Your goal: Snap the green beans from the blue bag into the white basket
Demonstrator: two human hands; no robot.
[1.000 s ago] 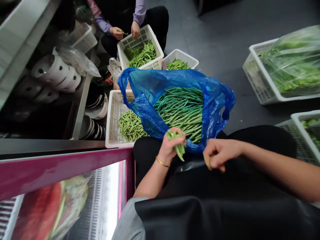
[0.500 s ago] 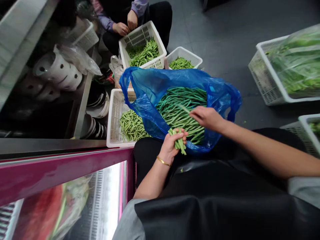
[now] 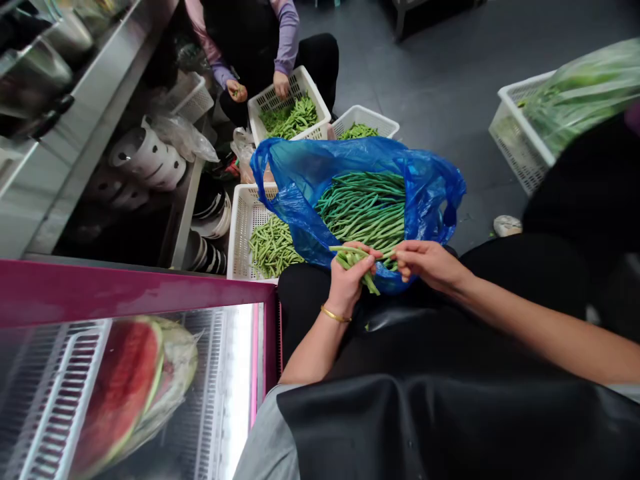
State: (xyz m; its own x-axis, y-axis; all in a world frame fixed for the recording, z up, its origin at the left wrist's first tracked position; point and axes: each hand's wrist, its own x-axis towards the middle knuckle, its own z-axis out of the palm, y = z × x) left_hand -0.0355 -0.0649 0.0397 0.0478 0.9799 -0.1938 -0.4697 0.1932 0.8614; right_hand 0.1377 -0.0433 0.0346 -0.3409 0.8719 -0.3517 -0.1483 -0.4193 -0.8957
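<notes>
My left hand [image 3: 349, 279] is closed around a small bunch of cut green bean pieces [image 3: 371, 284], with one longer bean [image 3: 345, 250] lying across the top. My right hand [image 3: 424, 261] pinches the end of a long green bean close to the left fingertips. Both hands are over the near edge of an open blue plastic bag [image 3: 300, 163], which rests at my lap. Inside it lies a heap of long green beans [image 3: 367, 207]. Left of the bag, a white basket [image 3: 240, 230] holds short bean pieces [image 3: 274, 247].
Across from me a person [image 3: 240, 40] sits with hands at a white basket [image 3: 257, 127] of beans; a smaller basket [image 3: 387, 125] stands beside it. A glass-topped case [image 3: 215, 373] with cut watermelon [image 3: 125, 380] is at left. Someone's dark-clothed leg [image 3: 575, 193] and a vegetable crate [image 3: 520, 140] are at right.
My right hand has come from over the bean heap to my left hand, bringing a bean. The co-worker's hands have moved apart. A dark-clothed leg has come into view at right.
</notes>
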